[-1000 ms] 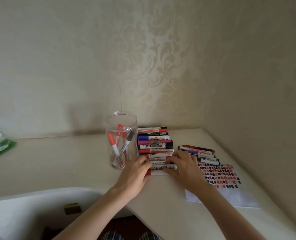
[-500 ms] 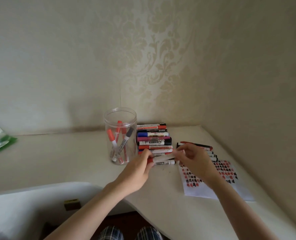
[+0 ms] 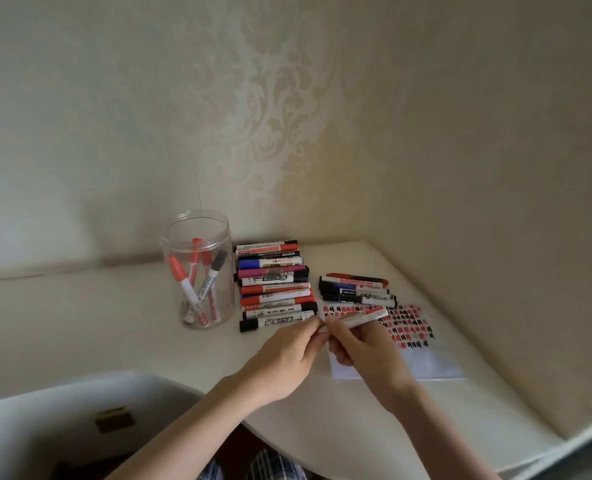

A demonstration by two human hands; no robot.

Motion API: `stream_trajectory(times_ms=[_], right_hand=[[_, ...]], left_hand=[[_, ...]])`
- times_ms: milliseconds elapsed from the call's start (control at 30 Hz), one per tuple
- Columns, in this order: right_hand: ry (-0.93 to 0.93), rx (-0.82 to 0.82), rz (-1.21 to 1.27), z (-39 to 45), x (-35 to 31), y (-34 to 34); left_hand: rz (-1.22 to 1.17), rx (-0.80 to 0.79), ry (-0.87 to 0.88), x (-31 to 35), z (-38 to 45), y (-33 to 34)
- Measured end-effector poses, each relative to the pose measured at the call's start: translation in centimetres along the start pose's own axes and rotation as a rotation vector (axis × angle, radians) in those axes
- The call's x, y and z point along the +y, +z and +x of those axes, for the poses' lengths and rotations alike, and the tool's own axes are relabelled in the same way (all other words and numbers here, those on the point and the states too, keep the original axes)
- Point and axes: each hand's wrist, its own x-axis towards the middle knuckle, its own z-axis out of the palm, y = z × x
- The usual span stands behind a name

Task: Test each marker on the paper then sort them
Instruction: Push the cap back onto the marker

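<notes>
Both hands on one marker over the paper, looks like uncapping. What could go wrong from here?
1. The left hand pinches one end of the marker that the right hand grips; a sudden release could knock the row of markers right beside it.
2. The paper is not held down and may slide during testing.
3. A freed cap could roll away.

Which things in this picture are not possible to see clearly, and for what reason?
All in the head view:
- The near end of the held marker: covered by the left hand and right hand, so cap on or off cannot be told.
- Part of the paper: hidden under the right hand.
- Labels on the marker row: too small to read.
- Lower markers in the small pile: covered by upper ones.
</notes>
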Motion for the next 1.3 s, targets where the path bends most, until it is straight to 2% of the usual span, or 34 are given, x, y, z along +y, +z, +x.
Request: stream_trajectory(times_ms=[233, 300, 400, 467, 633, 800, 933, 1300], right_hand=[[-0.156, -0.139, -0.045, -0.9, -0.4, -1.8], [-0.098, -0.063, 0.05, -0.8, -0.1, -2.7], [0.03, 0.161, 0.188, -0.5, 0.4, -5.1], [0.061, 0.219, 0.112, -0.4, 0.7, -6.3], [0.029, 0.24, -0.107, -0.4, 1.8, -6.6], [0.05, 0.333, -0.222, 0.4, 3.5, -6.6], [0.08, 0.406, -0.385, 0.2, 5.3, -6.7], [-0.019, 0.369, -0.446, -0.3, 5.8, -6.7]], left_hand=[[-0.074, -0.046, 0.112, 0.1, -0.4, -0.5], [-0.025, -0.054, 0.079, -0.2, -0.3, -0.7], [0.123, 0.027, 0.004, -1.3, -0.2, -0.5], [0.214, 0.027, 0.025, -1.6, -0.1, -0.1], [0.318, 0.014, 0.115, -1.1, 0.9, 1.8], [0.473, 0.025, 0.068, -1.9, 1.7, 3.2], [0.496, 0.031, 0.006, -3.1, 1.5, 3.8], [0.509, 0.095, 0.037, -3.4, 1.7, 4.2]])
